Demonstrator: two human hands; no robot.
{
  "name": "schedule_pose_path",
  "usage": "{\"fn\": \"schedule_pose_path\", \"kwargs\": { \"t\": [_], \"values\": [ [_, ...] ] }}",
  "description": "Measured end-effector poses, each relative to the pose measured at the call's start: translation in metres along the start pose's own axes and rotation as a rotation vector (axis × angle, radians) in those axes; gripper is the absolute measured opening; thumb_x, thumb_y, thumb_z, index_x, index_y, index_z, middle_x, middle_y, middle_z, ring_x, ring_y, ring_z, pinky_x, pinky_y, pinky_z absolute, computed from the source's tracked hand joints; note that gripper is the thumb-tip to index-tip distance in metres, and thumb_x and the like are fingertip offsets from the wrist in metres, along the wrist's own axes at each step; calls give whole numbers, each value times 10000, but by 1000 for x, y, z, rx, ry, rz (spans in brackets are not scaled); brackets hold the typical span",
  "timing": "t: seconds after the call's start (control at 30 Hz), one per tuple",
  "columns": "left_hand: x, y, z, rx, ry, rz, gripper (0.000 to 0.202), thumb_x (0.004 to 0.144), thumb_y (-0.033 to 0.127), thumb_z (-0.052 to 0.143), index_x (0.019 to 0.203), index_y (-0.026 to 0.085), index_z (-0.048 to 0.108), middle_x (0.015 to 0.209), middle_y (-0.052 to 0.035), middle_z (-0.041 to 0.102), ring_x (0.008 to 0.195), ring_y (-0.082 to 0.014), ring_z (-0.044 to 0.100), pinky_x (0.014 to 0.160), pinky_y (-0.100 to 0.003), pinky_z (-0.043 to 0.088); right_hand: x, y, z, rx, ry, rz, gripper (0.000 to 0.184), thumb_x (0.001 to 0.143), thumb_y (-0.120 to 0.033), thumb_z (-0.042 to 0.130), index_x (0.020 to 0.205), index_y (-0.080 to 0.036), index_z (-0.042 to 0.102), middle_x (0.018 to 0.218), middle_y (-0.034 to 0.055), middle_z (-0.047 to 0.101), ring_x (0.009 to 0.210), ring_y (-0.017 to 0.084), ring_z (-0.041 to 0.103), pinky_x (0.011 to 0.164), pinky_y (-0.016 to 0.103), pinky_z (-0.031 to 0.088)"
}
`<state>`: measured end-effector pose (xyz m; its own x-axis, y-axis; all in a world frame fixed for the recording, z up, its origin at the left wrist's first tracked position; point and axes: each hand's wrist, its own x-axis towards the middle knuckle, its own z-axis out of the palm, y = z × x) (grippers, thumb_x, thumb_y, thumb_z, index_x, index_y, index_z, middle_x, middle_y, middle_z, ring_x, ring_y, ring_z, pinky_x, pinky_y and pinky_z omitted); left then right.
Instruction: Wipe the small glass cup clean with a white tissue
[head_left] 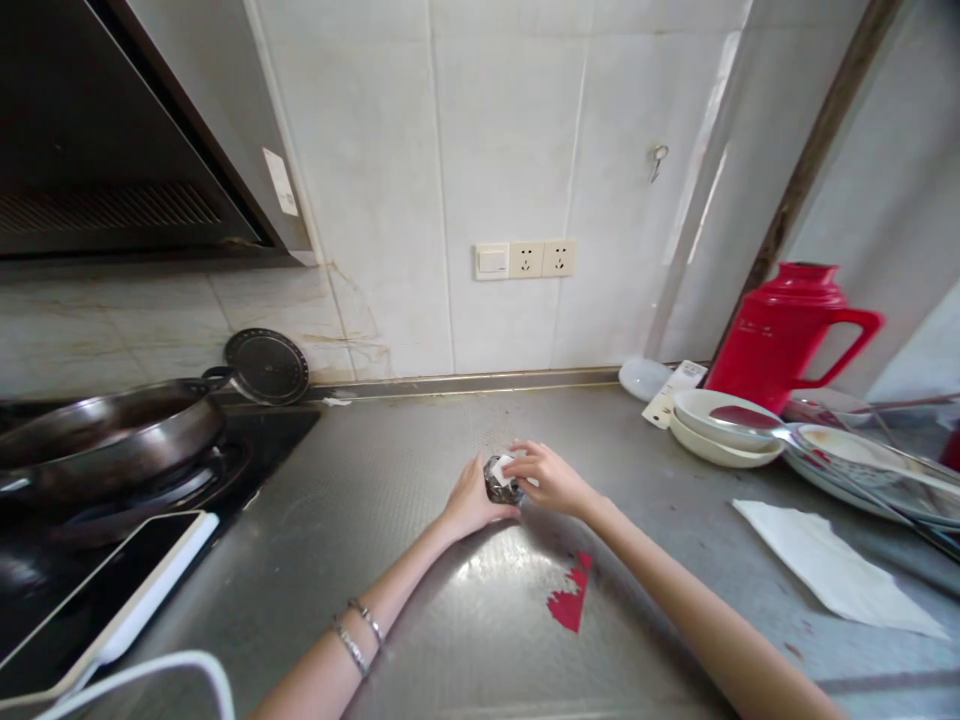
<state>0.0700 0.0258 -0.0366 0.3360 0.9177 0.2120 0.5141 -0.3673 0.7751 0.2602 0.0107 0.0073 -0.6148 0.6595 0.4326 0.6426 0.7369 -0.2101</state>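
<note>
On the steel counter (390, 480), my left hand (475, 497) is closed around the side of a small, dark, shiny, round container (496, 488), perhaps glass. My right hand (551, 477) is over its top, with the fingertips pinching a small white piece of paper or tissue (502, 468) against it. The fingers hide part of the container, so its exact kind does not show. A torn red scrap (571, 598) lies on the metal nearer to me, between my forearms.
At left, a steel pan (112, 430) sits on the black stove, with a phone (97, 610) and white cable in front. Stacked bowls (724, 450), plates (885, 465) and a red thermos (787, 340) stand at right. A white napkin (832, 565) lies before them.
</note>
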Motion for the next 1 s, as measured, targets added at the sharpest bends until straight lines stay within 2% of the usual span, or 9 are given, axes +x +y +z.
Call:
{"fn": "schedule_pose_path", "kwargs": {
  "t": [0.1,0.23,0.37,0.57,0.7,0.87,1.0],
  "values": [
    [0,-2,5,75,49,-34,995,442,439,862,1285,149,420,1324,-175,490,1243,-335,446,1023,-437,359,-2,0,-9,-46,-140,-26,374,789,-59,444,1007,-227,697,1086,31,703,1237,268,463,960,435,400],
    [-1,-2,6,105,60,-8,817,486,433,842,1187,170,513,1181,-128,603,1113,-305,551,936,-408,424,-1,-1,-18,-76,-260,2,482,684,-60,476,1082,-247,673,1253,9,628,1329,285,363,1019,470,347],
    [-2,-1,6,89,87,9,724,502,380,841,1133,188,545,1096,-95,648,1035,-276,596,874,-375,454,4,-2,-21,-128,-319,-17,542,645,-62,492,1134,-239,646,1289,19,603,1362,289,316,1067,490,293],
    [-1,-2,6,55,101,1,687,515,319,827,1126,186,543,1066,-82,666,998,-253,618,855,-351,474,8,3,-16,-289,-340,-151,411,757,-68,503,1125,-194,633,1284,62,603,1370,296,308,1091,533,235],
    [-1,-1,6,29,105,-12,712,512,275,820,1152,185,520,1067,-75,671,989,-241,624,856,-342,479,9,8,-13,-382,-334,-186,409,788,-26,494,1132,-206,621,1291,46,597,1348,287,348,1074,516,273],
    [-3,5,2,27,89,-22,679,527,266,810,1139,181,527,1082,-79,670,995,-240,619,865,-341,473,14,7,-17,-441,-344,-252,331,797,-26,523,1040,-209,653,1259,52,616,1290,246,425,1025,422,346],
    [-5,8,-1,60,76,-28,640,543,292,802,1120,181,549,1063,-77,675,984,-245,620,843,-338,474,22,4,-23,-414,-414,-274,303,794,-8,506,975,-189,670,1235,51,632,1261,250,458,967,401,394]
  ]
}}
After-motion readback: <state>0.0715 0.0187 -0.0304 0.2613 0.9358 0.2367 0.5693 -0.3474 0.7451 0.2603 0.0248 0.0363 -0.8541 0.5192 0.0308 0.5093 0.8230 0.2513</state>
